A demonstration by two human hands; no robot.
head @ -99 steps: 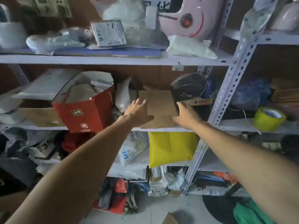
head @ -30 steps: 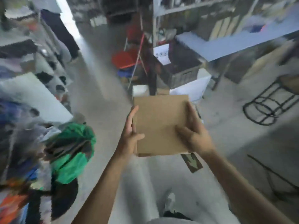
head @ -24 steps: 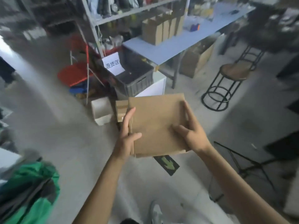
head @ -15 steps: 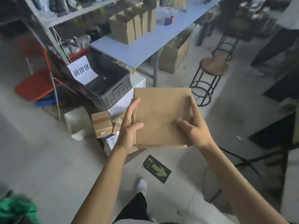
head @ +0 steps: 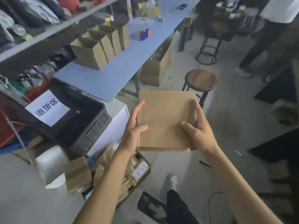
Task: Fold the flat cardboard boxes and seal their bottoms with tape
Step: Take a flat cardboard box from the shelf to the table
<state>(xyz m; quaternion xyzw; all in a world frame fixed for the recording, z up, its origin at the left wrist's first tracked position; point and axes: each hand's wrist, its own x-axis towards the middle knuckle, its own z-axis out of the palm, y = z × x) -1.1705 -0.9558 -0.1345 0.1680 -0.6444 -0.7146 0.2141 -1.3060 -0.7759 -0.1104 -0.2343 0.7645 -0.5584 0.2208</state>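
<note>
A stack of flat brown cardboard boxes (head: 165,118) is held level in front of me, above the floor. My left hand (head: 134,130) grips its left edge, thumb on top and fingers along the side. My right hand (head: 198,131) holds the right edge the same way, thumb lying on the top sheet. Several folded, open-topped cardboard boxes (head: 100,46) stand in a row on the long blue table (head: 103,80) ahead to the left. No tape is visible.
A black crate (head: 84,125) with a white label sits left of my hands, over a white cabinet (head: 113,125). Small boxes and an open carton of packets (head: 129,168) lie on the floor below. A round wooden stool (head: 201,80) stands ahead. A person's legs (head: 262,46) are at the upper right.
I have taken the flat boxes off the shelf, turned round and walked toward the blue table. Both hands keep the same hold on the stack. The table and stool are nearer now.
</note>
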